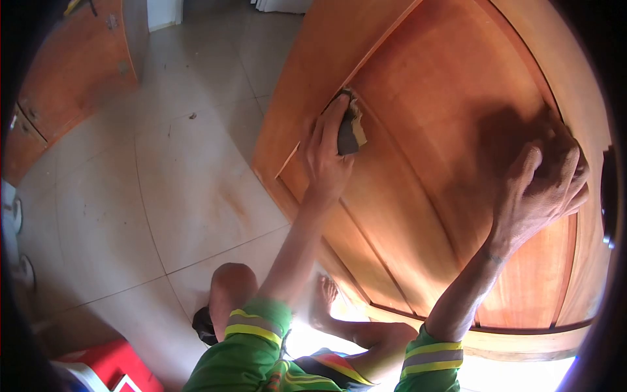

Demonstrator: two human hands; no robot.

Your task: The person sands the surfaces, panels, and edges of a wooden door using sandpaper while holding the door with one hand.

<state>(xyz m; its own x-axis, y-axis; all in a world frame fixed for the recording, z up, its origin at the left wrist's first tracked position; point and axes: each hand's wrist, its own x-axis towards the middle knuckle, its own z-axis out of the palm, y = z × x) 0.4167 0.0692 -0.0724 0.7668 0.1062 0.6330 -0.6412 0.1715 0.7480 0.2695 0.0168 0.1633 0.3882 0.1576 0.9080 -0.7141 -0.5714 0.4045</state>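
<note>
Grey folded sandpaper [347, 138], pinched in your left hand [324, 147] at the left of the paneled wooden door [444, 85], should handle light and bendable; hold its unfrayed side. Your right hand [539, 186] curls at right, its grip unclear.

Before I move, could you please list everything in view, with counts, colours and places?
panel: one, orange-brown wood, right
sandpaper: one, dark grey and tan, in left hand
cabinet: one, orange-brown, upper left
yellow item: one, yellow, top left
tiled floor: one, pale, left
white pieces: two, white, top
red object: one, red and white, bottom left
pale items: two, pale, far left, unclear
dark object: one, black, right edge
sleeves: two, green with yellow and grey bands, bottom
legs: two, bare, bottom centre
left hand: one, bare, at panel's left
right hand: one, bare, over panel's right, contact unclear
</note>
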